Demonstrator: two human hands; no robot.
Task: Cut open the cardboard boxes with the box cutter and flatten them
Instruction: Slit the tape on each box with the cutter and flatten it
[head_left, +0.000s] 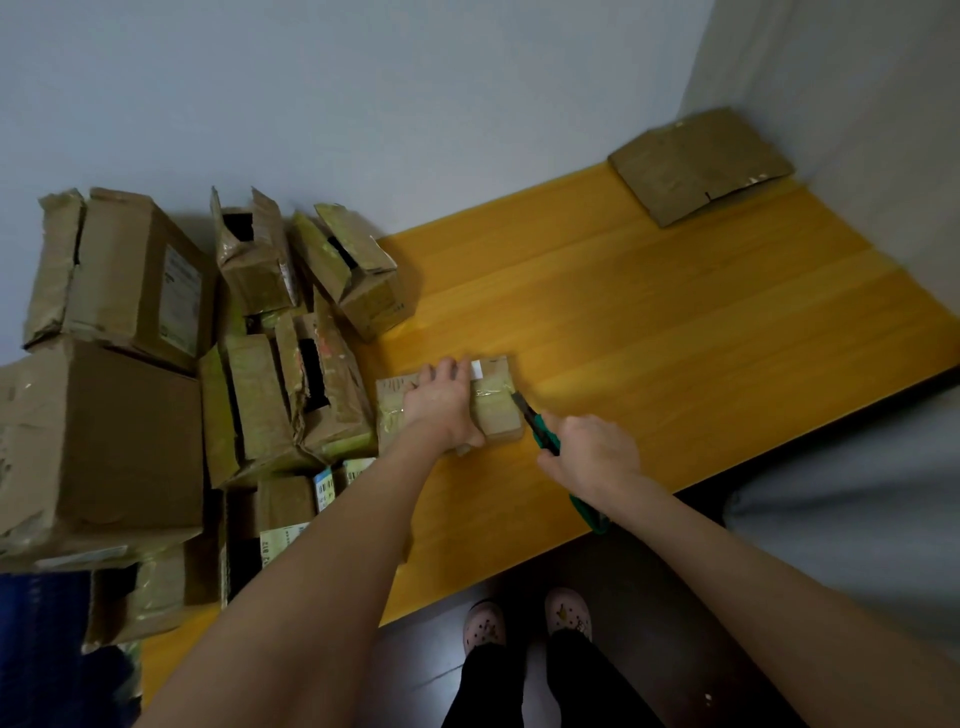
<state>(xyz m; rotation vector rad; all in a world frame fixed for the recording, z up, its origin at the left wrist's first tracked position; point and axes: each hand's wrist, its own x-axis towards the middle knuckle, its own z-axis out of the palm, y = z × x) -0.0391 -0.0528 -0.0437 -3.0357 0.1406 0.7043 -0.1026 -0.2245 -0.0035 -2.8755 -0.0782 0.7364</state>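
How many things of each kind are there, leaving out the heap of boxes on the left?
Taped box: 1
Flat box: 1
Cutter: 1
Total: 3

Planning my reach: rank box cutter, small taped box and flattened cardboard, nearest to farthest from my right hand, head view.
1. Box cutter: held in the right hand.
2. Small taped box: just left, under the left hand.
3. Flattened cardboard: far corner.
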